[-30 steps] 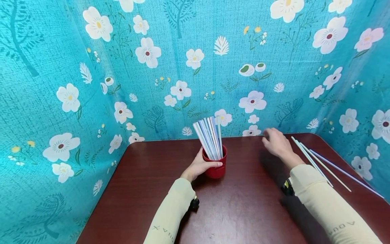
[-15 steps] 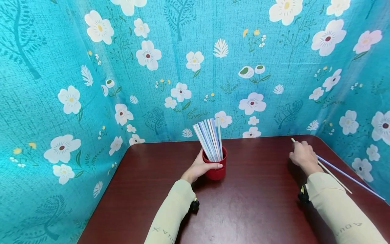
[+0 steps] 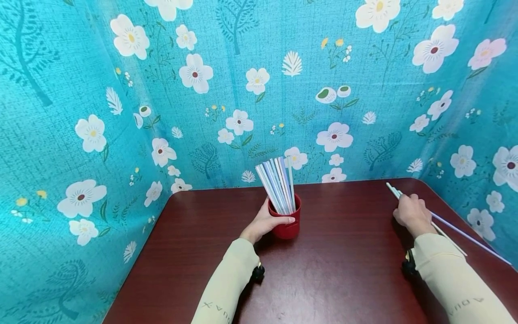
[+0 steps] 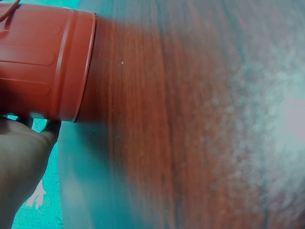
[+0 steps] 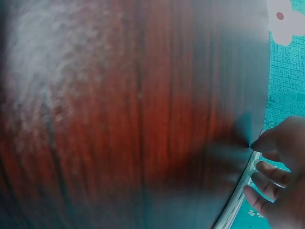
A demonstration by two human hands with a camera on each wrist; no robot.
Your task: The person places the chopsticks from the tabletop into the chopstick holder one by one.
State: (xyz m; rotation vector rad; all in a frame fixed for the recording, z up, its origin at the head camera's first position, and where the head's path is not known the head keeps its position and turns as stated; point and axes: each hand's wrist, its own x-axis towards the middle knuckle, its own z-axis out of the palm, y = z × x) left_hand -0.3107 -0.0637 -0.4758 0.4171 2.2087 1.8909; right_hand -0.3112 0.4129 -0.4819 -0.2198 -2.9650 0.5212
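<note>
My left hand (image 3: pixel 265 223) grips a red pail-like cup (image 3: pixel 288 230), thumb across its front. The cup (image 4: pixel 43 62) appears sideways in the left wrist view, with ribbed sides and part of a wire handle. A bundle of thin straw-like sticks (image 3: pixel 277 184), white, pale blue and purple, leans out of its top. At the right, my right hand (image 3: pixel 413 216) is over pale green sticks (image 3: pixel 392 189) lying on the table. In the right wrist view its thumb and fingertips are right at the sticks (image 5: pixel 233 205); I cannot tell whether they pinch one.
A purple stick (image 3: pixel 469 234) and a pale yellowish stick (image 3: pixel 449 238) lie beside the right forearm. The dark red-brown table (image 3: pixel 323 270) is glossy. A turquoise flowered cloth (image 3: pixel 259 112) hangs behind the table and at both sides.
My right hand has moved right from the back of the table onto the sticks, then slightly further along them. My left hand keeps its grip on the cup, which stays in place.
</note>
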